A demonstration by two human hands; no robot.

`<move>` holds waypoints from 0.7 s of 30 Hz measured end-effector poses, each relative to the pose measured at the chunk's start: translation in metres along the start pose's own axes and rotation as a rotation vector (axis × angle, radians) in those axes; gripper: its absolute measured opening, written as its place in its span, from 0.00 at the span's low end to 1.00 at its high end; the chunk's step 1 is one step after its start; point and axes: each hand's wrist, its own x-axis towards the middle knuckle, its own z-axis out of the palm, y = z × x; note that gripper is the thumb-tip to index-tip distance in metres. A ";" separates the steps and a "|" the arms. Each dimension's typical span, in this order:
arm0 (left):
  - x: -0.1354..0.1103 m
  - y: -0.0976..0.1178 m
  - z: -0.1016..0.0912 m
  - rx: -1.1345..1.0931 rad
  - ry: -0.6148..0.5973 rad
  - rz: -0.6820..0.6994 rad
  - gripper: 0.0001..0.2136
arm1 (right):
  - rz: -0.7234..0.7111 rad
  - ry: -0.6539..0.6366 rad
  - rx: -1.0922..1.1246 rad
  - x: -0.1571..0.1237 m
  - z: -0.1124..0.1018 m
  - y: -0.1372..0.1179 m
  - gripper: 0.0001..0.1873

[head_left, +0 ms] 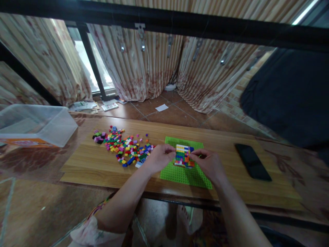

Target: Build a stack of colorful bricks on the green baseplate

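Note:
A block of many-coloured toy bricks (183, 156), with white and yellow rows at its far end, is over the green baseplate (171, 175). My left hand (162, 157) has its thumb and fingers closed at the block's left side. On the opposite side, my right hand (207, 162) pinches at the right edge, its fingertips against the bricks. Whether the block is attached to the baseplate or held just above it, I cannot tell. Left of my left hand lies a spread of loose toy bricks (128, 145) in many colours.
A black phone (252, 162) lies on the right of the wooden table (84, 168). A clear plastic bin (56, 120) with an orange label stands at the far left. Curtains (154, 68) hang beyond, with papers (84, 106) on the floor below. A dark bar (164, 15) crosses above.

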 end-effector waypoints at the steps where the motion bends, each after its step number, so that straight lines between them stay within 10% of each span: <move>1: 0.000 0.000 0.000 0.004 -0.002 0.001 0.09 | 0.012 0.004 -0.008 0.000 -0.001 -0.001 0.17; 21: -0.001 0.006 0.003 0.007 -0.021 -0.027 0.08 | -0.047 -0.226 -0.093 -0.013 -0.005 -0.003 0.20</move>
